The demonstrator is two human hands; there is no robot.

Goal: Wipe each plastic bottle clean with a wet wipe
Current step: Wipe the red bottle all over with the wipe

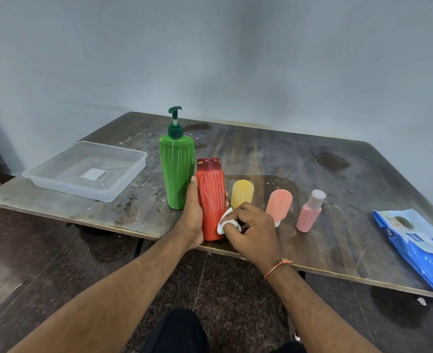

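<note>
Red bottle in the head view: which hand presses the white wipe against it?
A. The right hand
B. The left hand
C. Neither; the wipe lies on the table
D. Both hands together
A: the right hand pinches the white wipe against the lower side of the red bottle, while the left hand only grips the bottle.

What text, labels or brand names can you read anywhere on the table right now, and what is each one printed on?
"inee": white letters, seemingly part of a longer word, on the near edge of the blue wet wipe pack.
Small label patch on that pack: too blurred to read.
Red bottle, held by the left hand and wiped by the right hand: white streaks only, no text.
Green pump bottle: no text.
</note>
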